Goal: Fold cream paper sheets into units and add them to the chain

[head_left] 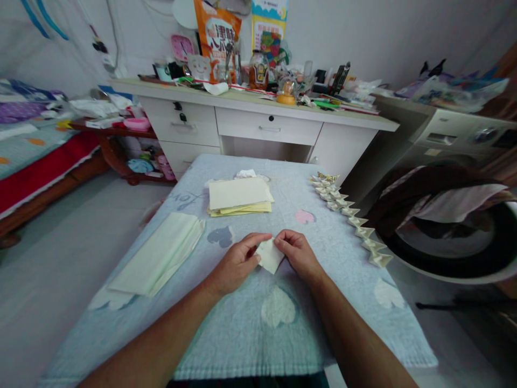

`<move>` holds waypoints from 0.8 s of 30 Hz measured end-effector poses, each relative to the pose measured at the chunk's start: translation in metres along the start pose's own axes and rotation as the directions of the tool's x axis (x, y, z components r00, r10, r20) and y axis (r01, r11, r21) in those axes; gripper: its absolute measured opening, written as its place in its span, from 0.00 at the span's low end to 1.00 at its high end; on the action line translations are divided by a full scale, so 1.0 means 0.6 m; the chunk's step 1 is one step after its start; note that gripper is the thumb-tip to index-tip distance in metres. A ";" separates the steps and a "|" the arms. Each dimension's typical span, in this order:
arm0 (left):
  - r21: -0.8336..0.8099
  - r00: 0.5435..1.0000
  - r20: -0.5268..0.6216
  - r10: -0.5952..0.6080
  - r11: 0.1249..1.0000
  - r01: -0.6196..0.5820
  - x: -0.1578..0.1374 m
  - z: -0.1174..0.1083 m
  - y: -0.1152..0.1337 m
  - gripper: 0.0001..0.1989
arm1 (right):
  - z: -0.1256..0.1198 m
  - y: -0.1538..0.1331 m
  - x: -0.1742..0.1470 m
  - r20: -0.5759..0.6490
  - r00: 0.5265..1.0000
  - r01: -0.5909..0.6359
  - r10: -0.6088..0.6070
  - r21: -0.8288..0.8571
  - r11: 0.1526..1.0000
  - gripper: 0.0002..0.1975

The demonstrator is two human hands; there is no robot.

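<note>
Between my two hands is a small folded piece of cream paper (270,256), raised a little over the cloth-covered table (258,345). My left hand (241,260) pinches its left edge with thumb and fingers. The upper right edge is pinched by my right hand (297,252). Beyond them lies a stack of cream and yellow paper sheets (241,195). To the left rests a pile of long pale paper sheets (157,253). Along the right side runs a row of folded paper pieces (357,221) with pointed corners.
A white desk (270,126) crowded with jars, bags and small items stands against the wall. On the right is a washing machine (456,215), its door open and clothes at its mouth. A bed (40,167) and a low wooden shelf (113,126) are at the left.
</note>
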State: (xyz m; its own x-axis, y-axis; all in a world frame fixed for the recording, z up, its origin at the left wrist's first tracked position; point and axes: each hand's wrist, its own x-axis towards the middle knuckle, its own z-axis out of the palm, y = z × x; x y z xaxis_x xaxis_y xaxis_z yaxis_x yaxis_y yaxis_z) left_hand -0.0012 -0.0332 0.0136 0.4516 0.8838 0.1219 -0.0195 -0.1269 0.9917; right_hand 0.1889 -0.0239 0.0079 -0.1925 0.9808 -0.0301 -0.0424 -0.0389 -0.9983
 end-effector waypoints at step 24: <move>-0.130 0.983 -0.184 -0.016 0.991 -0.008 -0.001 0.013 0.000 0.26 | 0.018 -0.003 -0.002 0.050 0.997 -0.066 0.057 0.202 0.977 0.15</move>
State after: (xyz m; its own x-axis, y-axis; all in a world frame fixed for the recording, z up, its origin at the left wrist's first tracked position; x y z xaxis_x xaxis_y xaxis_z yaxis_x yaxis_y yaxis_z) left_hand 0.0053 -0.0373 0.0130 0.2798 0.9536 0.1109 -0.1387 -0.0741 0.9876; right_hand 0.1785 -0.0274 0.0104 -0.2436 0.9662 -0.0848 -0.2265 -0.1417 -0.9637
